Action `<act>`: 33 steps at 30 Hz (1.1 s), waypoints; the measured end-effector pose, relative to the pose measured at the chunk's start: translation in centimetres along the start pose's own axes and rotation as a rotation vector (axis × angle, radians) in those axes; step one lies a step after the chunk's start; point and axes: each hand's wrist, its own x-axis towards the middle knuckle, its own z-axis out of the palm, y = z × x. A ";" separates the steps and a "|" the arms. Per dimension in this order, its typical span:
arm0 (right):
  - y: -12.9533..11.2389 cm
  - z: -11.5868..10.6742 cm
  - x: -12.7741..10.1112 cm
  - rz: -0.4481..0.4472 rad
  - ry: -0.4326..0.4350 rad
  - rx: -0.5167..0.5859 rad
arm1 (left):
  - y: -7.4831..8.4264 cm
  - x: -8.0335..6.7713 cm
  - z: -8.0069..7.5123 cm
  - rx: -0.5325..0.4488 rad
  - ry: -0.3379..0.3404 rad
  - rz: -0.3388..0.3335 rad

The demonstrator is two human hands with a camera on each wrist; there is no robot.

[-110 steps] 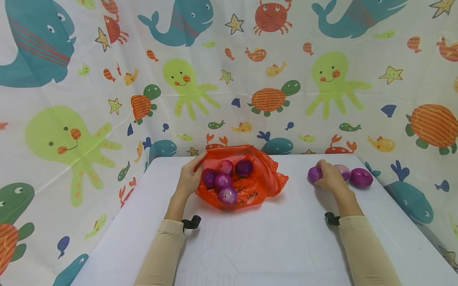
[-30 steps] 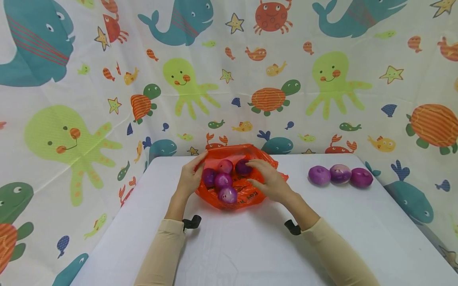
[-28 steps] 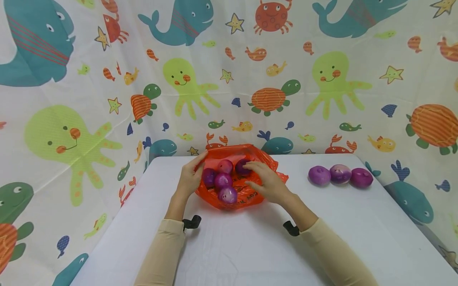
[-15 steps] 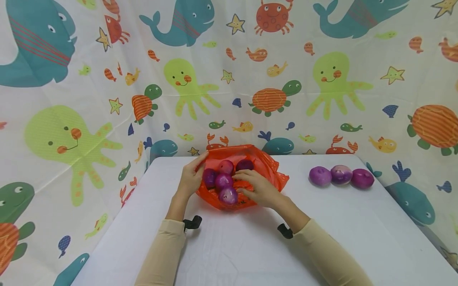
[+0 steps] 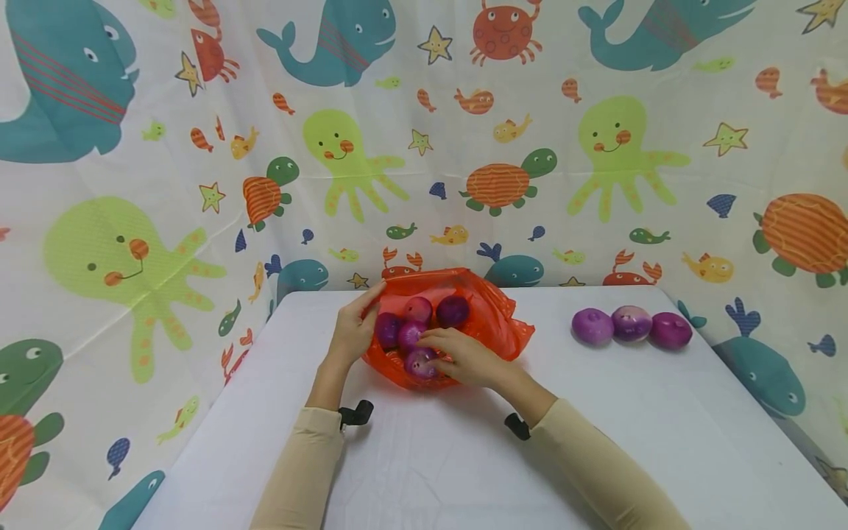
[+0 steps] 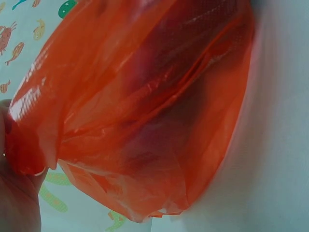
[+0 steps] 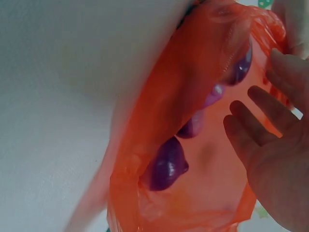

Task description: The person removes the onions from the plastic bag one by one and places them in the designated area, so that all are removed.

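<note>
My left hand pinches the bag rim. My right hand, fingers loose, touches the near onion; I should wrap it fully before lifting.

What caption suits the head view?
Left hand holds orange bag open; right hand reaches onions inside.

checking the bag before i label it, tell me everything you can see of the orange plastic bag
The orange plastic bag is thin, glossy, crinkled film with dark print low on its side. It lies slumped on the white table, mouth open upward, with red onions inside. The left hand pinches its left rim; the right hand reaches into it, fingers loosely spread.
</note>
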 end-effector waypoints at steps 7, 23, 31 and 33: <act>0.0 0.7 0.8 -0.023 -0.040 -0.017 | 0.0 0.0 0.0 0.003 0.004 0.007; 0.5 1.4 0.8 0.011 -0.102 -0.057 | 0.2 0.0 0.0 0.000 -0.002 -0.004; 0.5 1.5 0.5 0.062 -0.104 -0.047 | 0.2 0.0 0.0 0.009 -0.001 -0.010; 0.6 1.4 0.5 0.082 -0.113 -0.044 | 0.2 -0.1 0.1 0.007 -0.003 -0.009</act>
